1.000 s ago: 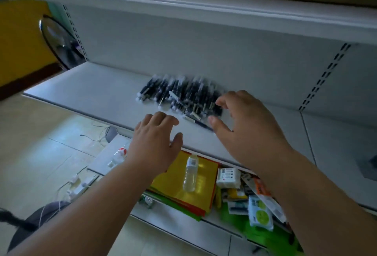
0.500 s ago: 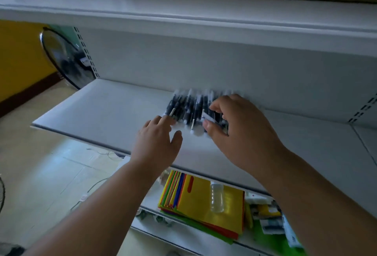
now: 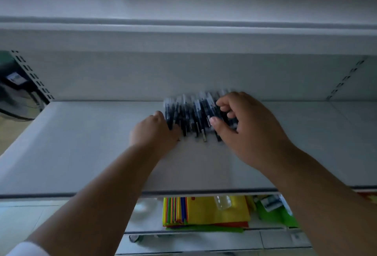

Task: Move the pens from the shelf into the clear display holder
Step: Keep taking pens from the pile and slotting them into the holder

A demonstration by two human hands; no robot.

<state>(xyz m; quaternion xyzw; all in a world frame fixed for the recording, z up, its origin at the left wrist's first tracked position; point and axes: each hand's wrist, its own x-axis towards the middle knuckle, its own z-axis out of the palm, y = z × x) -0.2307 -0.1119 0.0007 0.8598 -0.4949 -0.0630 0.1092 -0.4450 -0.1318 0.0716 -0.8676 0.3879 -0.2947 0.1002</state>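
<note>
A pile of dark pens (image 3: pixel 189 115) with pale caps lies on the white shelf (image 3: pixel 85 145), close to its back wall. My left hand (image 3: pixel 157 131) rests against the pile's left side, fingers touching the pens. My right hand (image 3: pixel 246 127) is on the right side of the pile, thumb and curled fingers closing round several pens. The picture is blurred, so single pens are hard to tell apart. No clear display holder is in view.
An upper shelf (image 3: pixel 183 27) overhangs close above. On the lower shelf lie a stack of coloured folders (image 3: pixel 204 213), a small clear bottle (image 3: pixel 223 201) and green packets (image 3: pixel 273 213). A dark fan (image 3: pixel 16 96) stands at the far left.
Both hands have moved forward onto the pen pile: the left now touches its left side, the right has curled round pens on its right side. The view has tilted up toward the shelf.
</note>
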